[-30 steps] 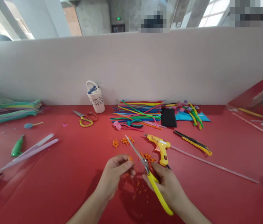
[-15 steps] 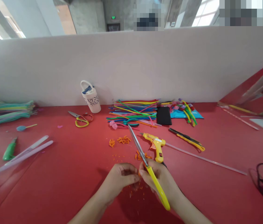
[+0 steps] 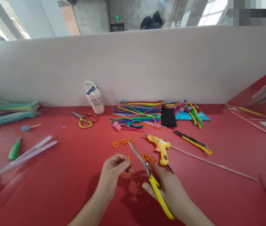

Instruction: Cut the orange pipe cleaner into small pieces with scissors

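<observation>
My right hand [image 3: 170,191] grips yellow-handled scissors [image 3: 144,168], blades closed and pointing up-left over the red table [image 3: 64,182]. My left hand [image 3: 114,171] is pinched on a small orange piece [image 3: 128,158] just left of the blades. Tiny orange trimmings [image 3: 133,180] lie scattered between both hands. Small heaps of cut orange bits [image 3: 124,142] sit just beyond the scissor tips, and more lie near a yellow glue gun [image 3: 160,149].
A pile of coloured pipe cleaners [image 3: 137,114], a black phone [image 3: 169,117], a white cup [image 3: 95,99] and second scissors [image 3: 84,120] lie by the grey partition. A yellow-black knife [image 3: 193,142], a clear rod [image 3: 213,163], green tool [image 3: 14,149] and pale sticks [image 3: 26,155] lie around.
My hands were pressed together half a second ago; they have since parted, the scissors swinging down and right while my left hand keeps its pinch. More orange trimmings lie below.
</observation>
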A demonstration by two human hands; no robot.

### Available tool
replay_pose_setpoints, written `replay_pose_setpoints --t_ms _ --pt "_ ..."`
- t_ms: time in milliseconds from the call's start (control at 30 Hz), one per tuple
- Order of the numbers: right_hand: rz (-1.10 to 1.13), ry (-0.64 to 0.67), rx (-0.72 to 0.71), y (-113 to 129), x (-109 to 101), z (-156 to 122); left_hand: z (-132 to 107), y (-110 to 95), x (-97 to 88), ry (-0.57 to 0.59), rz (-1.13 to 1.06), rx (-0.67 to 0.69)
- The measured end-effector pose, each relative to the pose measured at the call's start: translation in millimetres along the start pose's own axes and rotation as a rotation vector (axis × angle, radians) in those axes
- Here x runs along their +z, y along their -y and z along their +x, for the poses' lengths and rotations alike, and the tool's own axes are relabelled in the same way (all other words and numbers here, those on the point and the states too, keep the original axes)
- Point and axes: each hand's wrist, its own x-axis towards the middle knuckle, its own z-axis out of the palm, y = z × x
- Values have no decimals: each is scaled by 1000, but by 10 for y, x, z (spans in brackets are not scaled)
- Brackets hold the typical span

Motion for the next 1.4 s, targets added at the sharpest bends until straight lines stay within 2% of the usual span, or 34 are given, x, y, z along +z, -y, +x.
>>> replay_pose_setpoints --t_ms 167,333,867,1400 --pt "-240 34 -83 -51 74 -42 10 -41 -40 -38 -38 76" --pt "-369 13 -164 -88 122 -48 4 -66 -42 -43 -55 100" --pt "-426 8 -204 -133 139 -52 -4 -73 -49 -30 -43 87" --pt "-450 -71 -254 -157 157 -56 -9 -78 -55 -47 -26 90"
